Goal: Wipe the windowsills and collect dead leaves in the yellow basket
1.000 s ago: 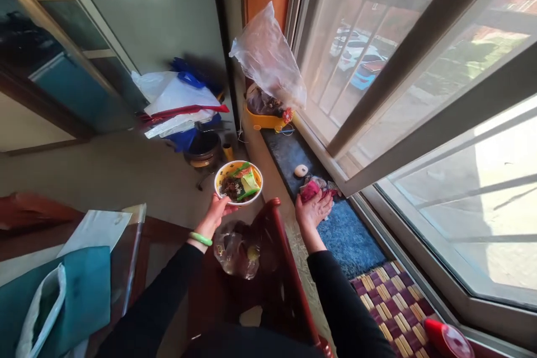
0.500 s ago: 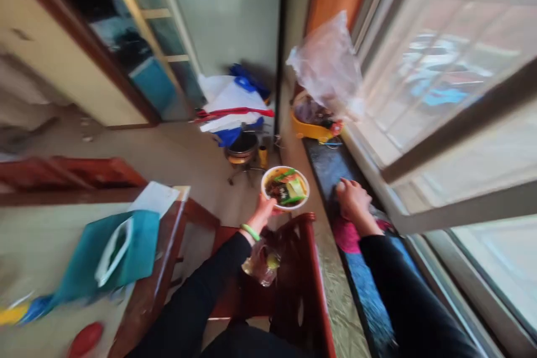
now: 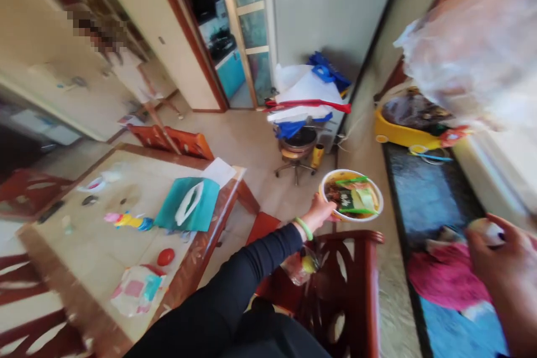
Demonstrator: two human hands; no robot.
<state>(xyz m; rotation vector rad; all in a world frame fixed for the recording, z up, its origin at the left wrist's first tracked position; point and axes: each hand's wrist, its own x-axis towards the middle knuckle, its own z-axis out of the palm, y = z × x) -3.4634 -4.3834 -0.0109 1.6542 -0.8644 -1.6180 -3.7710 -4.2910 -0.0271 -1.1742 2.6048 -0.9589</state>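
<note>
My left hand (image 3: 321,211), with a green bangle (image 3: 305,228) at the wrist, is closed on the near left rim of an instant noodle bowl (image 3: 380,193). A green and yellow seasoning packet (image 3: 361,197) lies in the bowl, beside dark brown contents I cannot make out. Over the window ledge on the right, my right hand (image 3: 509,257) has its fingers curled round a small whitish rounded object (image 3: 486,231) with a dark spot. Its kind is unclear. A pink cloth (image 3: 447,274) lies on the ledge close to that hand.
Below the bowl is a wooden chair (image 3: 371,291) with a plastic bag (image 3: 300,265) on its seat. A dining table (image 3: 88,251) at left bears a teal folder (image 3: 168,210). A yellow toy cart (image 3: 405,133) stands on the ledge. A person (image 3: 130,72) stands far left.
The view has swung left, bringing more of the table and a person into sight. My left hand still holds the noodle bowl. A whitish object now shows in my right hand.
</note>
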